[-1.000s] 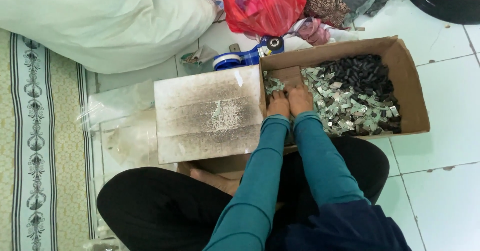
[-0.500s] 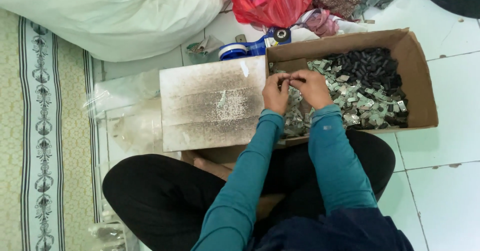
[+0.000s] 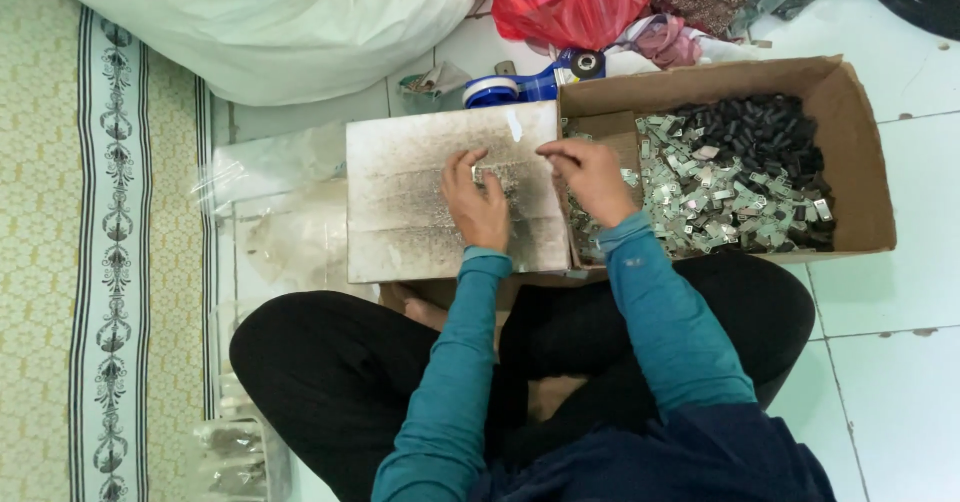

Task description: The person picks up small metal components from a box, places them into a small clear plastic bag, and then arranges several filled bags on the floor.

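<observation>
A small silvery metal piece (image 3: pixel 478 174) lay on the smudged white board (image 3: pixel 420 212), pinched under the fingertips of the left hand (image 3: pixel 478 202). The right hand (image 3: pixel 590 177) hovered just beside it at the board's edge, fingers curled; whether it held anything could not be told. Beyond lay a cardboard box (image 3: pixel 860 162) of metal clips and black parts, a blue tape dispenser (image 3: pixel 530 87) and a red plastic bag (image 3: pixel 570 2).

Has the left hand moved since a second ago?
Yes. The left hand has left the open brown cardboard box of small metal pieces and moved to its own left, onto the smudged white board beside it.
</observation>
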